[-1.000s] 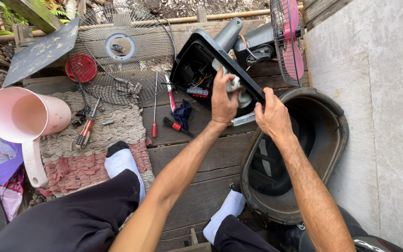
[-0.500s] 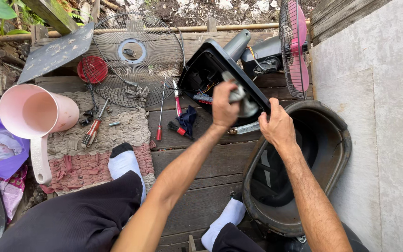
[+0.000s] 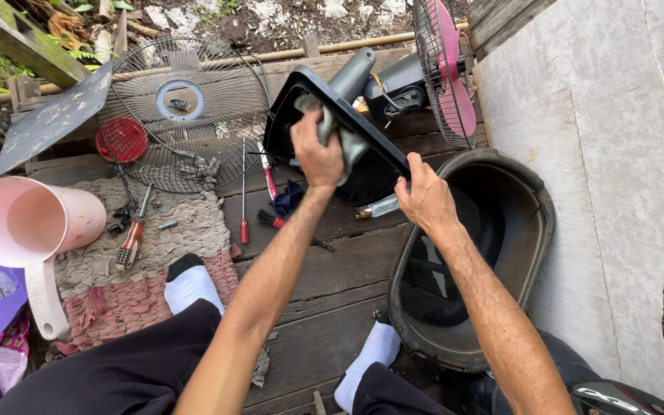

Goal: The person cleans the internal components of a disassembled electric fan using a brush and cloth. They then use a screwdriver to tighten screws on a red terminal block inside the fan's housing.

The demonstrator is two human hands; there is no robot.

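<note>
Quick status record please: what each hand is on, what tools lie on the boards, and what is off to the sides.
left hand: pressing a grey cloth inside the black fan base
right hand: gripping the lower rim of the fan base
fan base pose: tilted up on edge
tools: red-handled screwdriver, pliers on the mat
left side: pink jug, wire fan guard
right side: dark tub, pink-bladed fan
</note>
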